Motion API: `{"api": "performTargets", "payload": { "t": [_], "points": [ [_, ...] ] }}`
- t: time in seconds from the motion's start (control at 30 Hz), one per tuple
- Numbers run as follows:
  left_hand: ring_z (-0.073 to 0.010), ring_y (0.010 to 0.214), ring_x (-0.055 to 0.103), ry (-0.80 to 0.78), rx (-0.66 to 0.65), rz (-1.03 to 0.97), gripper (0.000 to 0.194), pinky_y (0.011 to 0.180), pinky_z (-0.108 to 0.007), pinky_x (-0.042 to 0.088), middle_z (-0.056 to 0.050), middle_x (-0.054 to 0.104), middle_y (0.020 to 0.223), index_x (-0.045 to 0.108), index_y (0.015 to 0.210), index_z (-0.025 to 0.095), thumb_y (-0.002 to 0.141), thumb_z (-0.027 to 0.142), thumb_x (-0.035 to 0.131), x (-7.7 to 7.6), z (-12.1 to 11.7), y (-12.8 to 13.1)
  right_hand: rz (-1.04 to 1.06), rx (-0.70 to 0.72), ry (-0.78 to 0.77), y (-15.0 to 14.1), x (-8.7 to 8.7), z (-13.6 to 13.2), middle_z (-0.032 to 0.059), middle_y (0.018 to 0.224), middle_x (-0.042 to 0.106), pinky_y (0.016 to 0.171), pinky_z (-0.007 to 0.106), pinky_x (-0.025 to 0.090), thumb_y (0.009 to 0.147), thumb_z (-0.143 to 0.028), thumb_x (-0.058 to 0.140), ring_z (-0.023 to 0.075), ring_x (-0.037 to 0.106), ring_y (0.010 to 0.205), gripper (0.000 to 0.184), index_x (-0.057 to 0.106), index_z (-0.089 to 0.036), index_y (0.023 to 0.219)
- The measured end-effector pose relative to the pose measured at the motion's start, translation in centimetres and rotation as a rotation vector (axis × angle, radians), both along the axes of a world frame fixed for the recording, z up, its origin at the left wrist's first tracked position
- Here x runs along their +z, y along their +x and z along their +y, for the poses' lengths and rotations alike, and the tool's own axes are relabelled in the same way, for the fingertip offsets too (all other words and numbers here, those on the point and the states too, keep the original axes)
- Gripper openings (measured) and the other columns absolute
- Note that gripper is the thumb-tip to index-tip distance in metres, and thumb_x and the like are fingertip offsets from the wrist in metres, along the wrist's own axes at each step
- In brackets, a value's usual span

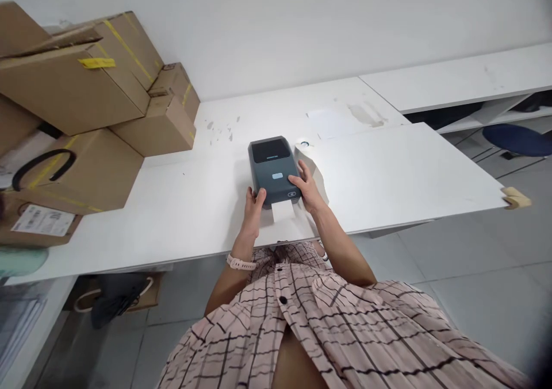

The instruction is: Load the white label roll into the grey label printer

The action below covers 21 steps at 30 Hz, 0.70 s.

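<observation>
A dark grey label printer sits on the white table, with a white label sticking out of its front slot. My left hand grips the printer's front left corner, fingers curled against it. My right hand lies on the printer's front right side, fingers spread over the top near a small button. A roll of white labels lies just right of the printer, partly behind my right hand.
Stacked cardboard boxes fill the table's left end, against the wall. A second white counter runs to the right, with a blue chair below it. A bag lies on the floor under the table.
</observation>
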<state>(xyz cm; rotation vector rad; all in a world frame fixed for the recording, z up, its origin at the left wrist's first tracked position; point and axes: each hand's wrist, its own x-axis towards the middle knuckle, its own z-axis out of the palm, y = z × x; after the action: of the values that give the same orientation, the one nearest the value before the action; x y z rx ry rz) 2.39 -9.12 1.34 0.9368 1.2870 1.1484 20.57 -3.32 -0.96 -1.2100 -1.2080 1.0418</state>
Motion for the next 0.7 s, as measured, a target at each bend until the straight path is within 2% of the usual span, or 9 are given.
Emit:
{"api": "performTargets", "payload": {
  "t": [0.07,0.13,0.27,0.37,0.43,0.5,0.57,0.63,0.7],
  "points": [
    [-0.0325,0.149,0.045,0.013,0.009,-0.024,0.085,0.116,-0.042,0.045,-0.013,0.047,0.162,0.040,0.155,0.025,0.085,0.067,0.067,0.4,0.4,0.2,0.109,0.071,-0.102,0.1,-0.2,0.3,0.0192,0.153,0.056,0.101,0.052,0.059,0.088,-0.053,0.066,0.0331,0.065,0.129,0.092,0.025,-0.020,0.164],
    [-0.0325,0.142,0.053,0.048,0.025,-0.043,0.078,0.112,-0.042,0.048,-0.014,0.055,0.155,0.048,0.148,0.023,0.084,0.061,0.072,0.5,0.7,0.5,0.177,0.100,-0.131,0.4,0.0,0.3,0.0185,0.151,0.058,0.103,0.051,0.059,0.084,-0.054,0.072,0.0336,0.066,0.128,0.099,0.025,-0.019,0.164],
    [-0.0325,0.135,0.058,0.096,0.104,-0.007,0.072,0.109,-0.041,0.050,-0.017,0.060,0.148,0.055,0.139,0.018,0.082,0.057,0.075,0.2,1.3,1.0,0.149,0.122,-0.084,0.7,-0.2,0.2,0.0191,0.154,0.055,0.102,0.050,0.060,0.083,-0.060,0.071,0.0340,0.065,0.129,0.103,0.022,-0.019,0.165],
    [-0.0323,0.134,0.059,0.124,0.113,0.020,0.071,0.108,-0.041,0.050,-0.017,0.061,0.146,0.056,0.136,0.018,0.082,0.059,0.074,-0.2,1.2,1.1,0.095,0.133,-0.042,0.6,-0.5,0.2,0.0182,0.156,0.053,0.103,0.051,0.059,0.088,-0.059,0.065,0.0331,0.063,0.131,0.096,0.021,-0.022,0.165],
    [-0.0314,0.134,0.058,0.122,0.109,0.041,0.073,0.107,-0.040,0.049,-0.016,0.060,0.147,0.053,0.139,0.019,0.082,0.061,0.073,-0.5,0.3,1.2,0.028,0.086,0.030,0.4,-0.2,0.0,0.0158,0.161,0.048,0.109,0.052,0.055,0.091,-0.054,0.061,0.0317,0.058,0.138,0.086,0.025,-0.024,0.163],
    [-0.0302,0.133,0.058,0.077,0.154,0.093,0.080,0.103,-0.039,0.050,-0.017,0.058,0.147,0.047,0.142,0.020,0.079,0.061,0.076,-1.1,-1.3,1.5,-0.118,0.006,0.173,0.1,0.6,-0.5,0.0109,0.164,0.044,0.115,0.052,0.049,0.094,-0.047,0.057,0.0293,0.049,0.146,0.074,0.030,-0.028,0.160],
    [-0.0289,0.126,0.060,0.003,0.230,0.164,0.083,0.095,-0.038,0.052,-0.018,0.059,0.142,0.047,0.138,0.020,0.074,0.061,0.080,-1.8,-3.3,2.0,-0.307,-0.047,0.333,-0.2,1.8,-1.0,0.0060,0.160,0.050,0.120,0.053,0.043,0.097,-0.036,0.053,0.0268,0.045,0.149,0.063,0.035,-0.032,0.157],
    [-0.0259,0.109,0.065,-0.048,0.225,0.174,0.070,0.084,-0.036,0.052,-0.016,0.066,0.126,0.057,0.120,0.019,0.072,0.065,0.078,-2.4,-4.8,2.4,-0.466,-0.042,0.441,-0.6,3.0,-1.5,0.0040,0.143,0.066,0.121,0.054,0.040,0.097,-0.023,0.046,0.0260,0.051,0.143,0.057,0.041,-0.033,0.153],
    [-0.0208,0.086,0.065,-0.082,0.110,0.107,0.058,0.072,-0.033,0.049,-0.011,0.070,0.101,0.061,0.097,0.019,0.071,0.069,0.075,-2.5,-5.4,2.6,-0.578,-0.015,0.506,-0.9,3.9,-1.9,0.0027,0.123,0.076,0.119,0.055,0.039,0.096,-0.015,0.040,0.0269,0.058,0.133,0.055,0.048,-0.032,0.147]
  ]
}}
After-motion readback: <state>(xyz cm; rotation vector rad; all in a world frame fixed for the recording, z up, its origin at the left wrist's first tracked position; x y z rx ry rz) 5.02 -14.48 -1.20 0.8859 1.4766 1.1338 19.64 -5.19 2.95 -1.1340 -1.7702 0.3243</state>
